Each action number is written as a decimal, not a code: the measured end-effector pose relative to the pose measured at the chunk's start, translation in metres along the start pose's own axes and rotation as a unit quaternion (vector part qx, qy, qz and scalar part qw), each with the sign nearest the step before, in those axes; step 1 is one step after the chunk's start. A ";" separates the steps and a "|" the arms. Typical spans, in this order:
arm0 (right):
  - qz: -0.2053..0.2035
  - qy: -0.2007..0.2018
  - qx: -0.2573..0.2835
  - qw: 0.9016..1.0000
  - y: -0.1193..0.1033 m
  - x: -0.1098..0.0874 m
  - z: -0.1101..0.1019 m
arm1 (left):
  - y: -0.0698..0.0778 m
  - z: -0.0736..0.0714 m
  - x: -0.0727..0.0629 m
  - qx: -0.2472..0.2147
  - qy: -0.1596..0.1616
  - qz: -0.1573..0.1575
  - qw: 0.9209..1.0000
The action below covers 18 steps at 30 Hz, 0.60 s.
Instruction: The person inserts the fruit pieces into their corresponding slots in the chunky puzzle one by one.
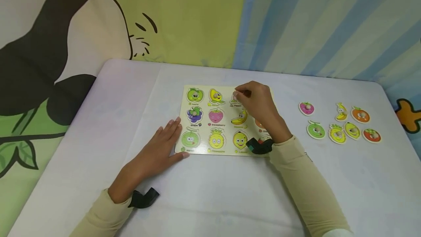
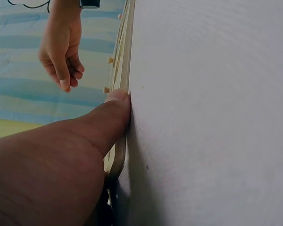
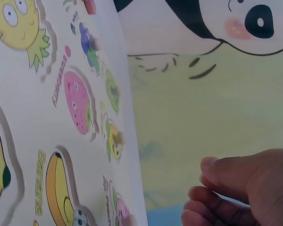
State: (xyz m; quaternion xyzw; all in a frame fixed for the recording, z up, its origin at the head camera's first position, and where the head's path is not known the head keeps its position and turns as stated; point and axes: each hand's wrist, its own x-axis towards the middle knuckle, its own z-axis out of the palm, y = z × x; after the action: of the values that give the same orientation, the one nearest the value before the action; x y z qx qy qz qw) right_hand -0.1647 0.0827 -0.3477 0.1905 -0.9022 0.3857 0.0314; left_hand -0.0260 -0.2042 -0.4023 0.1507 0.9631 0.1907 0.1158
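A wooden fruit puzzle board (image 1: 204, 131) lies flat on the table in the head view. My left hand (image 1: 161, 147) rests at its front left corner, fingers straight along the left side. In the left wrist view the left thumb (image 2: 115, 110) touches the board's edge. My right hand (image 1: 258, 101) hovers above the peach spot, fingers loosely bent, holding nothing visible. The right wrist view shows the peach piece (image 3: 120, 207) in its slot, apart from the right fingertips. Apple (image 1: 195, 95), grape (image 1: 194, 115) and yellow fruit (image 1: 216, 97) pieces with knobs also sit in the board.
Right of the board lie several loose knobbed pieces: a strawberry (image 1: 306, 108), melon (image 1: 316, 130), banana (image 1: 341, 112), orange (image 1: 360, 115), pineapple (image 1: 337, 134), lemon (image 1: 352, 130) and a red fruit (image 1: 372, 135). A patterned curtain (image 1: 184, 17) stands behind the white table (image 1: 217, 193).
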 end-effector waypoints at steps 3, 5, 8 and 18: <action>0.005 0.011 -0.005 1.000 0.005 0.000 -0.005 | 0.000 0.000 -0.001 -0.002 0.001 0.000 1.000; 0.011 0.018 -0.011 1.000 0.009 -0.001 -0.008 | 0.000 0.000 -0.001 -0.004 0.002 0.001 1.000; 0.023 0.027 -0.020 0.999 0.016 -0.003 -0.013 | -0.001 0.000 -0.001 -0.004 0.001 0.000 1.000; 0.061 0.042 -0.040 0.996 0.039 -0.010 -0.035 | -0.003 0.000 -0.001 0.000 -0.001 0.000 1.000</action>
State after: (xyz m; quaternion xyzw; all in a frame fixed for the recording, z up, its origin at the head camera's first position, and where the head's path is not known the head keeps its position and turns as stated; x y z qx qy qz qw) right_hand -0.1732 0.1353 -0.3516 0.1174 -0.9247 0.3582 0.0532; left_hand -0.0261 -0.2069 -0.4037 0.1509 0.9629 0.1910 0.1164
